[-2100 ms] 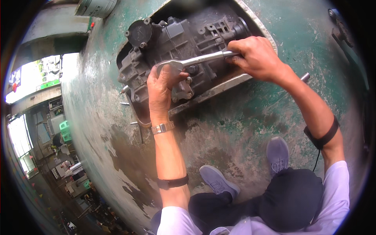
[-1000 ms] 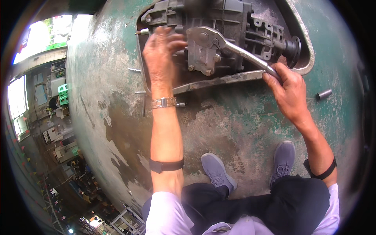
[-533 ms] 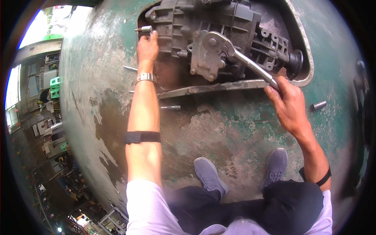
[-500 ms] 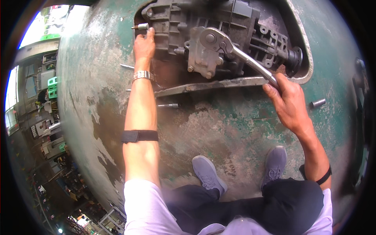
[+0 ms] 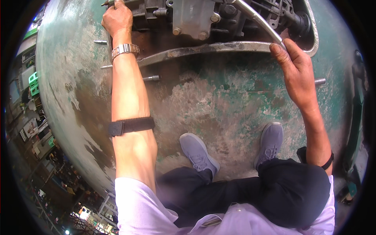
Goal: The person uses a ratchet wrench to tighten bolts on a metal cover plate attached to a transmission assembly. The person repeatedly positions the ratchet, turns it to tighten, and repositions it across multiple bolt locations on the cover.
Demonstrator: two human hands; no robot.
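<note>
Gearbox housing point(image 5: 203, 17), top of frame: right hand point(image 5: 295, 66) grips the long wrench handle point(image 5: 258, 23); left hand point(image 5: 117, 19) clasps the casing's upper-left corner. Loosening step; next calls for a steady pull.

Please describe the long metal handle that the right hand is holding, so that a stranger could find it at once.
Look at the grey gearbox at the top of the green floor. From it a shiny silver handle slants down to the right hand. Unlike the flat, rusty bar below it, it is round, thin and bright.
</note>
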